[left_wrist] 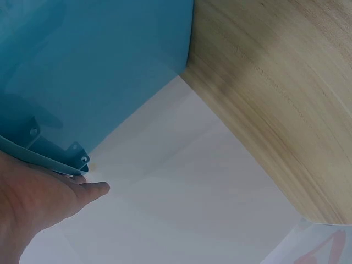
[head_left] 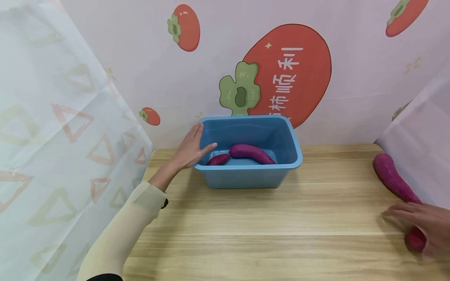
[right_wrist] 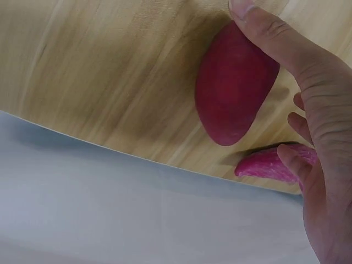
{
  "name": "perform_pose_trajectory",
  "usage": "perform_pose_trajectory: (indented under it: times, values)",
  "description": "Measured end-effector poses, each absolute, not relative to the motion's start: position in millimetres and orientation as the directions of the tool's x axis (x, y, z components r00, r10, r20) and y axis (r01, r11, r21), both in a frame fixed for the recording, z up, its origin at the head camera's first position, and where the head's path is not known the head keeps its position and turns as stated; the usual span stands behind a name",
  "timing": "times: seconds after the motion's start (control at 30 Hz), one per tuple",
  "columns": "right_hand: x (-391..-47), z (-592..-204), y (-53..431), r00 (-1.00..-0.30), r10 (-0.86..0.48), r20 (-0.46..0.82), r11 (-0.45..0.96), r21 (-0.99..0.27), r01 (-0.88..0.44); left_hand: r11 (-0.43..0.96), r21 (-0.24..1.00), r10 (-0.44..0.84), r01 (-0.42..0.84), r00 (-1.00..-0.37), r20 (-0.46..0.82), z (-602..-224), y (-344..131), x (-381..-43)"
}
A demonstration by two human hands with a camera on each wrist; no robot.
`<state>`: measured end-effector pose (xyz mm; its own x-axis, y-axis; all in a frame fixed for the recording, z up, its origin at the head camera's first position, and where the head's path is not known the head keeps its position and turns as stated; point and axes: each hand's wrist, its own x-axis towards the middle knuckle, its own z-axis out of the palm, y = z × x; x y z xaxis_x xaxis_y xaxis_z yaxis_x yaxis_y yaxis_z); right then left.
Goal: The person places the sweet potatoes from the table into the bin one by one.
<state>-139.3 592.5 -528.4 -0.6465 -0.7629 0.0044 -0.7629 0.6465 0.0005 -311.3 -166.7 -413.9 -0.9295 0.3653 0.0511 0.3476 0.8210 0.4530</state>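
My left hand (head_left: 189, 150) rests on the left rim of a blue plastic tub (head_left: 242, 178), fingers straight along it and thumb reaching over the inside. From the left wrist view, that hand lies against the underside of the rim. Inside the tub are a long curved purple sweet potato (head_left: 254, 152) and a smaller one (head_left: 218, 159). At the far right, my right hand (head_left: 434, 226) is spread over a short reddish sweet potato (right_wrist: 235, 85), its thumb right at one end. Beyond its fingers lies a longer sweet potato (head_left: 394, 177), partly covered by the hand.
A wooden table (head_left: 281, 222) carries everything. Behind the tub hangs a cloth backdrop (head_left: 358, 78) with printed persimmons, and a patterned white sheet (head_left: 81, 144) rises at the left. Another pale sheet (head_left: 425, 148) stands along the right side.
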Motion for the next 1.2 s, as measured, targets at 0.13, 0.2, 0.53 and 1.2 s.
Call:
perform_pose_trajectory:
  times: [0.13,0.2,0.53,1.2]
  values:
    - [-137.6,-540.6,603.3,-0.661,-0.75,-0.031,0.66,0.038,-0.75,0.822,0.449,0.366,0.351,-0.929,0.055,-413.5,-167.0,-310.9]
    - [-138.2,-542.2,605.3,-0.656,-0.75,-0.086,0.657,0.018,-0.753,0.823,0.445,0.369,0.354,-0.928,0.057,-413.1,-167.2,-310.5]
    - [-139.6,-532.1,601.5,-0.651,-0.7,-0.295,0.691,-0.049,-0.721,0.825,0.434,0.375,0.362,-0.925,0.059,-413.7,-167.7,-311.1]
    - [-132.6,-541.8,592.1,-0.669,-0.736,-0.105,0.677,-0.113,-0.727,0.829,0.438,0.364,0.348,-0.93,0.051,-415.0,-168.2,-310.4]
